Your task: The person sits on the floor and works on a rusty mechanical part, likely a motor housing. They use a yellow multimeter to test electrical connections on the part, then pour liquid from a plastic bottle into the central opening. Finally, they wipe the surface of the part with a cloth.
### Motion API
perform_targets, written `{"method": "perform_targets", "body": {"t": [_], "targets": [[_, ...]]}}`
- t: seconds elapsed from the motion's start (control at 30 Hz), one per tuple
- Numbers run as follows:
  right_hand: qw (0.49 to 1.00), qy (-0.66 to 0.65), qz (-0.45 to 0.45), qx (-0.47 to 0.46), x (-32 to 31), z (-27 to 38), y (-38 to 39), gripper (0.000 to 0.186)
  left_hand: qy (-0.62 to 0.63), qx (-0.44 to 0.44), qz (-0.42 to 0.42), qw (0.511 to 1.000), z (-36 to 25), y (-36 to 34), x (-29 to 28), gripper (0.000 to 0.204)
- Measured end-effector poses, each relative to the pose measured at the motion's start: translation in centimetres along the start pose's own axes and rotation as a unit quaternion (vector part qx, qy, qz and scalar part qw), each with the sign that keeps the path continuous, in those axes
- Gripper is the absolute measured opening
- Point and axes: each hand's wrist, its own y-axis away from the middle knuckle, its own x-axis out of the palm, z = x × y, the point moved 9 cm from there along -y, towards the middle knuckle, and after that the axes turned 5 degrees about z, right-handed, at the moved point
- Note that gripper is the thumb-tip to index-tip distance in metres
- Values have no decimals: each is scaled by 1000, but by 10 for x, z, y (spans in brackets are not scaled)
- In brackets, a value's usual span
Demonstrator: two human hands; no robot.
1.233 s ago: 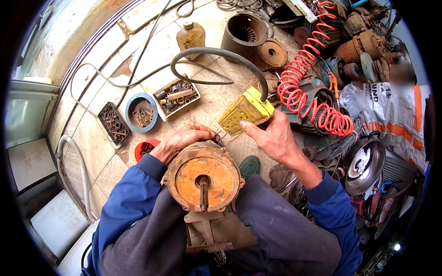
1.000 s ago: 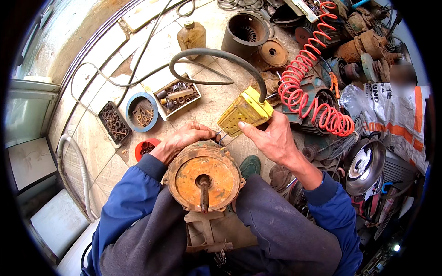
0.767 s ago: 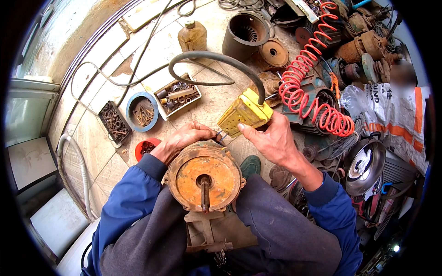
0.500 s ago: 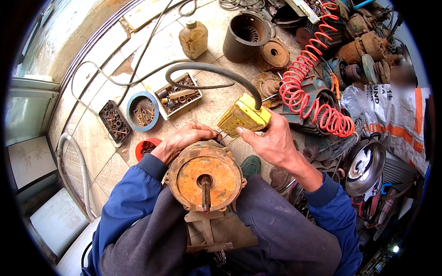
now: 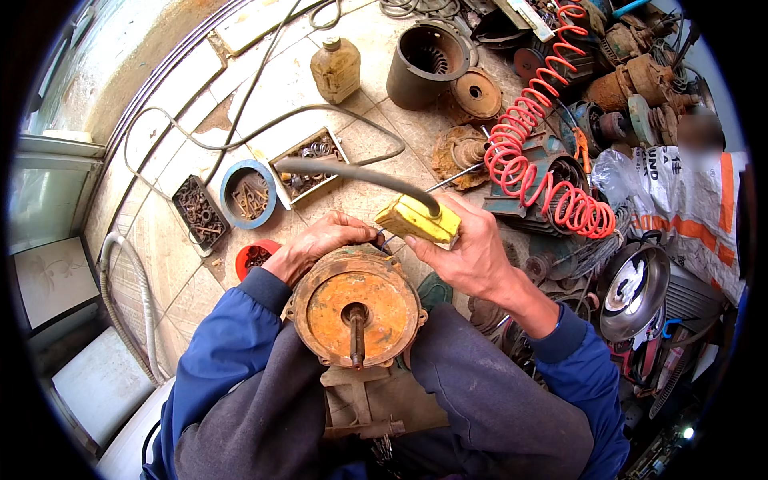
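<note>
Head view, and from where I'm standing the big lump is the motor (image 5: 336,300), sitting up between the person's knees toward the near edge of the tiled floor (image 5: 148,264). Its shaft (image 5: 357,340) pokes out toward the lap. Looks like cast metal, so I'd bet heavy, totally rigid, maybe greasy; I'd lift it two-handed by the outer rim, not the shaft. Can't make out what it's resting on.

Next down: a black hollow cylinder (image 5: 416,86) toward the floor's far edge, with a grubby plastic jug (image 5: 336,72) left of it and a white parts tray (image 5: 320,186) nearer in.

Then the yellow box (image 5: 418,222), held off the floor just beyond the motor. The right hand (image 5: 476,260) has its fingers wrapped round the right end, thumb along the near edge. Probably light and stiff-shelled, but that thick black cable (image 5: 352,172) arcing left looks springy and may tug, so I'd grip near where it enters.

Smallest: thin wires (image 5: 387,240) at the motor's far rim. The left hand (image 5: 324,240) has its fingers bunched narrow there; can't tell if they're pinching one. Likely bendy and easily nicked, so pinch gently, back from the tips.
</note>
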Motion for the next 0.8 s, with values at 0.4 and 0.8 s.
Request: {"method": "perform_targets", "body": {"t": [0.4,0.8], "targets": [[1000,-3,-23,12,3,4,1,29,-16,11,-20,1000,-9,6,1,21],[1000,2,-22,-2,7,1,2,30,6,23,-15,1000,-6,6,0,21]]}}
